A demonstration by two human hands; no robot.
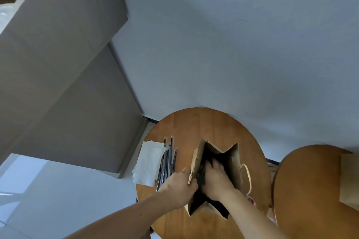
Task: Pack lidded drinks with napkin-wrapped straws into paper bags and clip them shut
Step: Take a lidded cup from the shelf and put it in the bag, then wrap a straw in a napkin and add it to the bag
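Note:
A brown paper bag (234, 163) with twine handles stands open on the round wooden table (209, 124). My left hand (177, 186) grips the bag's left rim, thumb outside and fingers curled over the edge. My right hand (216, 176) reaches down into the bag's dark mouth; its fingertips are lost in shadow, and what it touches or holds cannot be made out. Left of the bag lie a bundle of dark wrapped straws (169, 163) and a stack of white napkins (149, 161). No drink cup is visible.
A second round wooden table (310, 190) stands at the right with a brown paper item (348, 180) on its far edge. A grey cabinet (64, 83) rises at the left, a pale wall behind. White floor lies at the lower left.

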